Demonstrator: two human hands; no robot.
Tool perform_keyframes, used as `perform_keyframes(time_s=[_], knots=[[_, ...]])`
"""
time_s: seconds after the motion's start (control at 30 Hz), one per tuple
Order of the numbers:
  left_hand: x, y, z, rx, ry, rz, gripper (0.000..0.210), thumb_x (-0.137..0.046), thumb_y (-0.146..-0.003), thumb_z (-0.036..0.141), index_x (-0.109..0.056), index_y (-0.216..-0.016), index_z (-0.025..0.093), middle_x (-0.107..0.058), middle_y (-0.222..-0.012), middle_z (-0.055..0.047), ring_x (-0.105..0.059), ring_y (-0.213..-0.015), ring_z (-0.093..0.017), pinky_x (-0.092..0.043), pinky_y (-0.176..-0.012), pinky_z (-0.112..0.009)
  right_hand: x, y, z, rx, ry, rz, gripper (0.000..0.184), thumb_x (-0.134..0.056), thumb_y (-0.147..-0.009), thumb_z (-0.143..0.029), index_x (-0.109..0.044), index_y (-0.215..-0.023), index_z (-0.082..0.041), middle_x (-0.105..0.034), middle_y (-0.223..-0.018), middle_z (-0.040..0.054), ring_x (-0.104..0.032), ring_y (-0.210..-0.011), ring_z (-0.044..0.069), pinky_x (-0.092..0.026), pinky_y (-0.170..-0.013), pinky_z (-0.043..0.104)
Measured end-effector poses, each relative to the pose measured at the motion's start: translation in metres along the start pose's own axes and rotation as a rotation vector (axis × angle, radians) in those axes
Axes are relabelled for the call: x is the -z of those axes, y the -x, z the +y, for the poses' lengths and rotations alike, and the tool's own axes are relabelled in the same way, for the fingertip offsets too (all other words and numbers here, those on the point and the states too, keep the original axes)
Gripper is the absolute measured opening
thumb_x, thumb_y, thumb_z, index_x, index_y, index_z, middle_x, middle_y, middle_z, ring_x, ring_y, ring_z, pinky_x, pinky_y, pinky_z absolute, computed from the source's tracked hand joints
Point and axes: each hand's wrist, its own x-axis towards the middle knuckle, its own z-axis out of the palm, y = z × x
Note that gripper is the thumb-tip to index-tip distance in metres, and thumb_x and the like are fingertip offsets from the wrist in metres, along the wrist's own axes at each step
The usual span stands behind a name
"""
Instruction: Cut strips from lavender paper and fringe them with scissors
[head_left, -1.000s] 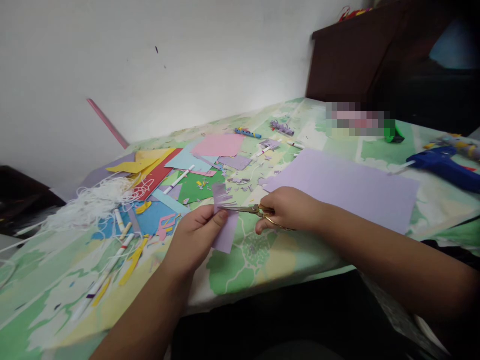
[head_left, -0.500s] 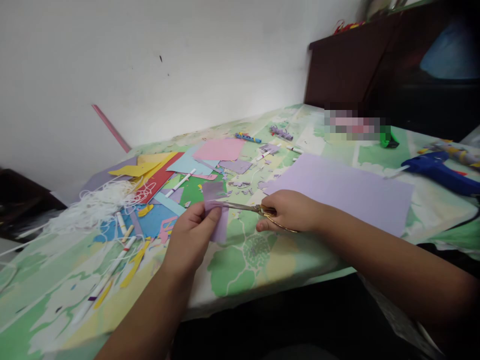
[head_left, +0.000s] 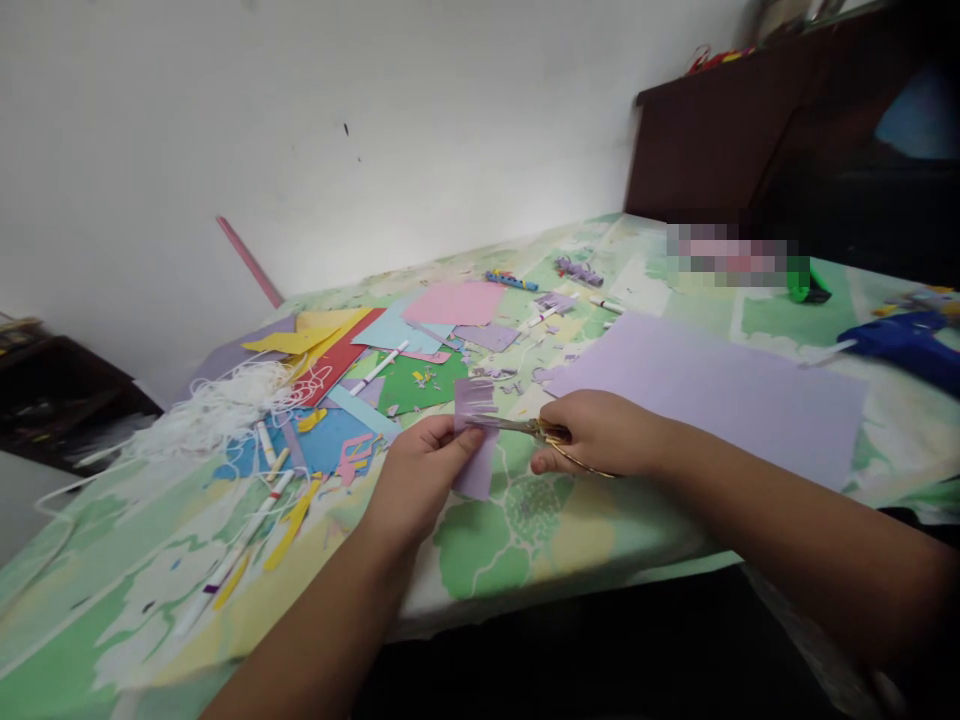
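Observation:
Between thumb and fingers, my left hand (head_left: pixel 426 465) pinches a narrow strip of purple paper (head_left: pixel 472 480), held upright over the table's near part. Several slits run in from the strip's right edge near its top, giving a fringe. My right hand (head_left: pixel 600 435) is closed around the handles of gold-handled scissors (head_left: pixel 529 427). Their blades point left and lie across the strip just above my left thumb. Behind my right hand lies a large purple sheet (head_left: pixel 720 390). Small purple scraps (head_left: pixel 510 388) are scattered on the cloth beyond the strip.
A tangle of white string (head_left: pixel 217 410) lies at left, among coloured paper sheets (head_left: pixel 454 302) and markers (head_left: pixel 379 368). A blue glue gun (head_left: pixel 907 345) is at the right. Fringed paper rolls (head_left: pixel 579 270) lie at the back, near the wall. Patterned cloth (head_left: pixel 517 560) covers the table.
The view has shifted, so everything sits further right in the picture. The strip's fringe now shows spread apart near the top, and the scissor blades remain at the strip.

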Motion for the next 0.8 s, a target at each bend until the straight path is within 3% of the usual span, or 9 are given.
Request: perform_keyframes(time_s=[0.33,0.53,0.8], knots=[[0.0016,-0.001,-0.0003,0.018,0.097,0.033,0.018,-0.058,-0.063,0.032,-0.061,-0.075,0.019,-0.06,-0.061,0.003,-0.049,-0.052,-0.007,-0.037,-0.048,-0.016,-0.0002,0.001,-0.0026,-0.008,0.032,0.0,0.054,-0.031,-0.06,-0.069,-0.049,-0.062,-0.018,-0.049,-0.054,-0.0002,-0.033,-0.044,0.008,-0.019,-0.042,0.021],[-0.0004,0.0,0.0055,0.018,0.087,0.128,0.012,-0.06,-0.062,0.028,-0.061,-0.068,0.017,-0.056,-0.051,0.006,-0.045,-0.043,-0.005,-0.032,-0.04,-0.014,-0.0012,0.0013,-0.002,-0.005,0.062,0.042,0.054,-0.031,-0.06,-0.07,-0.048,-0.062,-0.018,-0.048,-0.054,-0.0005,-0.032,-0.044,0.009,-0.018,-0.042,0.021],[-0.0024,-0.002,-0.0034,0.016,0.092,-0.035,0.017,-0.059,-0.063,0.027,-0.06,-0.076,0.016,-0.057,-0.058,0.003,-0.046,-0.048,-0.006,-0.033,-0.044,-0.015,-0.0008,0.0007,-0.0029,0.007,0.068,0.018,0.057,-0.027,-0.06,-0.071,-0.05,-0.064,-0.018,-0.049,-0.055,0.0006,-0.034,-0.045,0.009,-0.018,-0.043,0.021]])
